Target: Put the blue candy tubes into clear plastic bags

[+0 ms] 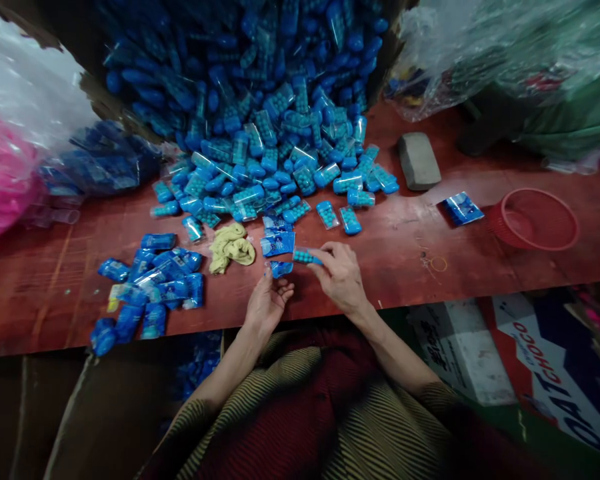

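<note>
My right hand [343,277] pinches a small clear capsule-shaped container [305,256] filled with blue balls, held lying sideways with its blue end toward my palm. Just left of it, my left hand [270,300] has its thumb and forefinger on a blue printed plastic sleeve [281,269]; its other fingers curl loosely. Beyond the hands lies a short stack of similar flat blue sleeves [279,243]. A big heap of the same containers [275,160] spills toward me from a torn carton. Wrapped blue containers [155,283] form a pile on the left.
A crumpled yellowish cloth [231,248] lies left of the sleeves. Across the red table [380,267] are a grey block [419,161], a blue packet [461,209] and a red plastic basket [535,220]. Plastic bags fill both back corners. Printed cartons [535,360] stand below the table on the right.
</note>
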Motion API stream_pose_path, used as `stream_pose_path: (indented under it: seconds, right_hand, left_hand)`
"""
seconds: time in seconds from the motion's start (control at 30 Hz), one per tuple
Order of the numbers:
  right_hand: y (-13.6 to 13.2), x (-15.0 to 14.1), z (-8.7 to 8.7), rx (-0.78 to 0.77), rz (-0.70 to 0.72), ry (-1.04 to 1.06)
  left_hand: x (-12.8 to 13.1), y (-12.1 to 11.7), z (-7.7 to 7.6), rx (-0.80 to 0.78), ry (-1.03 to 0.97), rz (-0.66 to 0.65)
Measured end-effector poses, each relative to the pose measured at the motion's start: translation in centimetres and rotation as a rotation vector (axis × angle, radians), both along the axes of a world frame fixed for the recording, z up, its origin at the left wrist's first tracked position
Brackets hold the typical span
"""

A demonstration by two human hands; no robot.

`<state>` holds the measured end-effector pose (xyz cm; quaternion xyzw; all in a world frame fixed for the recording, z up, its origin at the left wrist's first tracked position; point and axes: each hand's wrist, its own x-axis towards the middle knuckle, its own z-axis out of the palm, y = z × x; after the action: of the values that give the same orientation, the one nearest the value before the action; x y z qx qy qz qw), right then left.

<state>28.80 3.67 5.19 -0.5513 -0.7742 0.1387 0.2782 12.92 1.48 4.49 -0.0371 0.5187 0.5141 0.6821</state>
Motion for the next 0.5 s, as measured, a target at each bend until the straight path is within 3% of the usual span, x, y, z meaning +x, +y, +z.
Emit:
stream_pose_path:
  seconds: [0.13,0.27,0.37,0.5]
  right_hand:
    - [-1.2,-1.9,0.9,-0.099,0.232,0.126]
    - [-1.3,-3.0,0.4,-0.265,0.186,0.153]
    - [-1.1,-2.9,-0.2,-0.392,0.161,0.249]
    - [-0.9,-2.1,-0.8,-0.387,0.217,0.511]
  left_hand:
    - [0.6,-0.1,-0.2,0.071,-0.050,0.042]
    - [1.0,-0.5,0.0,0.157,-0.009,0.036]
    - [0.7,-0.5,0.4,0.183,0.067,-0.081]
    - [-0.1,-0.2,0.5,0.177,0.160,-0.136]
